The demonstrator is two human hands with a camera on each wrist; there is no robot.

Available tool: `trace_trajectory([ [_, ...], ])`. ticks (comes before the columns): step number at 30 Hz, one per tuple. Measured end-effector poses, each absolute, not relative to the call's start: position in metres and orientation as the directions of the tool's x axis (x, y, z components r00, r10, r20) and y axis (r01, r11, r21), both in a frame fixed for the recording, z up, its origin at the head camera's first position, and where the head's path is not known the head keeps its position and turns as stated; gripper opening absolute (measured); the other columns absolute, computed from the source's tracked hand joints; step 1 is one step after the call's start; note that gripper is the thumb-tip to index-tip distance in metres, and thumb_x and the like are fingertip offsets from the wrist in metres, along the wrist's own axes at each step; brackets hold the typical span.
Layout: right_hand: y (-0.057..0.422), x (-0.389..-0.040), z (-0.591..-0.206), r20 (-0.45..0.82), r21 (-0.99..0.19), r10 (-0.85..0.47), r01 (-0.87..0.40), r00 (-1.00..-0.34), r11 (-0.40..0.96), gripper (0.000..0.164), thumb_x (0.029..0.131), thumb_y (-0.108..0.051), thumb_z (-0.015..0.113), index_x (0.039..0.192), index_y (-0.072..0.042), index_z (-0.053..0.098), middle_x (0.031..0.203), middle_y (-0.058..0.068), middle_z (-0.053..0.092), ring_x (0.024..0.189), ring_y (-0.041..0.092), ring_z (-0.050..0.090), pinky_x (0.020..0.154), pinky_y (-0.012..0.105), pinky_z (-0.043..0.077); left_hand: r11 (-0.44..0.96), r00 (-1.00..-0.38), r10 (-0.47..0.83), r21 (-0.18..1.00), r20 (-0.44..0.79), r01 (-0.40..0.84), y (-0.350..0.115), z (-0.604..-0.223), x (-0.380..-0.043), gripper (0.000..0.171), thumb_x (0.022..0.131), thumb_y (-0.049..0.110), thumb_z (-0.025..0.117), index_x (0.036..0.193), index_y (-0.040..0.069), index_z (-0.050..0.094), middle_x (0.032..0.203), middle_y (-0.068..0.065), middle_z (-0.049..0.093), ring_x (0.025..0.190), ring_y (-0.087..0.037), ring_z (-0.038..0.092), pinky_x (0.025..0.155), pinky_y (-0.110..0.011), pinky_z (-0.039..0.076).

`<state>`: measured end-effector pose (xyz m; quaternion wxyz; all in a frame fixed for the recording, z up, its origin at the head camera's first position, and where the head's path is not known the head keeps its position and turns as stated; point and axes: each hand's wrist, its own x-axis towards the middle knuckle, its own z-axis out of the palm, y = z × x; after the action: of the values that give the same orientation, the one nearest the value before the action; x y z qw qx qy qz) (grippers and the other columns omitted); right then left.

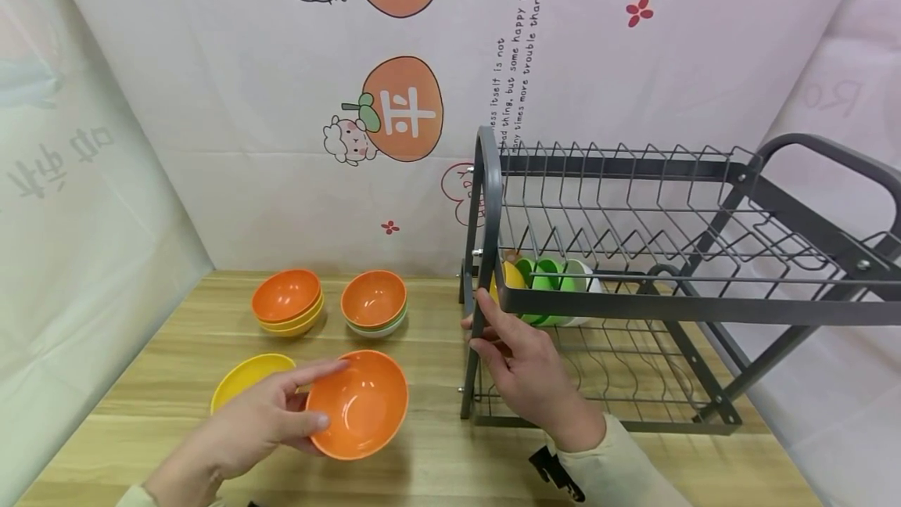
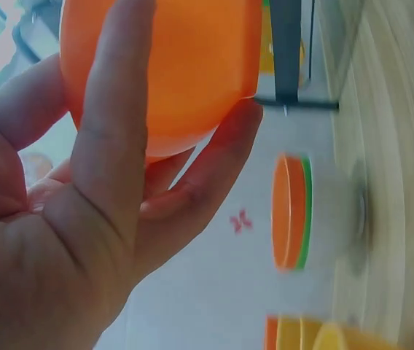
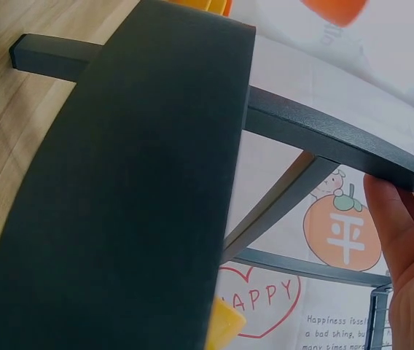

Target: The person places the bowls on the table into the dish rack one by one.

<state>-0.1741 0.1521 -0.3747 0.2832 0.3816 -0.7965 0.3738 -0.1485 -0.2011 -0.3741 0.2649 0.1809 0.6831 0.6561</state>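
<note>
My left hand (image 1: 260, 422) holds an orange bowl (image 1: 366, 405) by its side above the table, thumb at the near rim and fingers on the bowl; the left wrist view shows the bowl (image 2: 192, 73) close up. My right hand (image 1: 528, 374) grips the front left post (image 1: 486, 257) of a dark grey two-tier dish rack (image 1: 669, 305). In the right wrist view, fingers (image 3: 393, 226) and thumb meet that post near the frame's right edge. Behind the left hand, a yellow bowl (image 1: 246, 374) is partly covered.
Farther back are two bowl stacks: orange over yellow (image 1: 287, 296), and orange over green and white (image 1: 373, 300). Yellow (image 1: 514, 276), green (image 1: 545, 280) and white bowls (image 1: 580, 280) stand on edge in the rack's lower tier. A printed cloth (image 1: 281, 178) hangs behind the wooden table (image 1: 429, 460).
</note>
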Motion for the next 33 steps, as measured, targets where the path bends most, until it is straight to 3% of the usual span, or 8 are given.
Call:
trace_trajectory([
  [5,0.151,-0.174,-0.375,0.731,-0.380,-0.396,-0.814,-0.555,0.439,0.085,0.087,0.009,0.070,0.158,-0.011,0.027,0.116,0.008,0.067,0.091,0.018,0.069,0.076,0.022,0.057,0.023,-0.754,0.650,0.994,-0.096,-0.107,-0.182,-0.371,-0.142,0.066,0.093,0.000,0.064,0.153,0.000,0.036,0.152,-0.029,0.029,0.101,-0.044,0.063,0.078,-0.058,0.056],
  [14,0.151,-0.172,-0.376,0.763,-0.352,-0.366,-0.817,-0.533,0.457,0.091,0.081,0.014,0.073,0.157,-0.010,0.030,0.116,0.007,0.067,0.086,0.019,0.069,0.074,0.024,0.058,-0.013,-0.760,0.640,0.988,-0.111,-0.156,-0.154,-0.365,-0.134,0.067,0.093,0.002,0.067,0.152,0.000,0.037,0.153,-0.026,0.030,0.107,-0.038,0.061,0.078,-0.053,0.058],
  [19,0.151,-0.162,-0.371,0.721,-0.363,-0.370,-0.774,-0.586,0.518,0.079,0.092,-0.003,0.070,0.158,-0.013,0.028,0.125,0.009,0.063,0.097,0.021,0.065,0.081,0.033,0.059,-0.032,-0.766,0.636,0.989,-0.089,-0.141,-0.144,-0.364,-0.132,0.067,0.092,0.001,0.067,0.153,0.002,0.037,0.158,-0.022,0.022,0.109,-0.037,0.059,0.078,-0.052,0.059],
  [21,0.152,-0.155,-0.366,0.716,-0.379,-0.336,-0.745,-0.612,0.549,0.070,0.095,-0.009,0.067,0.156,-0.012,0.034,0.124,0.007,0.062,0.101,0.021,0.061,0.084,0.036,0.057,-0.037,-0.768,0.635,0.989,-0.088,-0.144,-0.141,-0.363,-0.132,0.067,0.092,0.000,0.068,0.153,0.002,0.038,0.160,-0.021,0.019,0.109,-0.037,0.059,0.078,-0.051,0.059],
  [25,0.155,-0.136,-0.356,0.706,-0.495,-0.201,-0.676,-0.679,0.546,0.047,0.094,-0.006,0.065,0.140,-0.016,0.055,0.114,-0.003,0.063,0.097,0.015,0.060,0.081,0.033,0.056,-0.034,-0.768,0.633,0.987,-0.099,-0.156,-0.138,-0.360,-0.130,0.068,0.091,0.000,0.069,0.152,0.003,0.039,0.159,-0.021,0.020,0.110,-0.037,0.059,0.078,-0.051,0.059],
  [28,0.159,-0.119,-0.350,0.602,-0.661,-0.159,-0.600,-0.783,0.450,0.036,0.096,-0.005,0.065,0.128,-0.020,0.062,0.107,-0.007,0.065,0.089,0.012,0.063,0.076,0.029,0.058,-0.025,-0.766,0.631,0.984,-0.119,-0.174,-0.136,-0.358,-0.129,0.068,0.091,0.001,0.070,0.151,0.004,0.041,0.158,-0.019,0.024,0.109,-0.037,0.059,0.079,-0.051,0.059],
  [31,0.163,-0.106,-0.346,0.425,-0.824,-0.224,-0.477,-0.877,0.305,0.035,0.096,-0.009,0.067,0.129,-0.018,0.062,0.114,0.001,0.066,0.094,0.018,0.066,0.077,0.031,0.059,-0.022,-0.763,0.634,0.984,-0.124,-0.178,-0.133,-0.356,-0.127,0.067,0.091,0.003,0.071,0.151,0.004,0.042,0.156,-0.019,0.028,0.108,-0.037,0.059,0.079,-0.051,0.059],
  [33,0.164,-0.101,-0.346,0.304,-0.902,-0.302,-0.375,-0.904,0.214,0.040,0.095,-0.011,0.068,0.135,-0.015,0.058,0.126,0.009,0.062,0.104,0.023,0.066,0.081,0.033,0.059,-0.028,-0.760,0.640,0.985,-0.112,-0.168,-0.131,-0.355,-0.126,0.067,0.091,0.004,0.071,0.151,0.003,0.041,0.156,-0.019,0.028,0.107,-0.037,0.060,0.079,-0.050,0.059],
])
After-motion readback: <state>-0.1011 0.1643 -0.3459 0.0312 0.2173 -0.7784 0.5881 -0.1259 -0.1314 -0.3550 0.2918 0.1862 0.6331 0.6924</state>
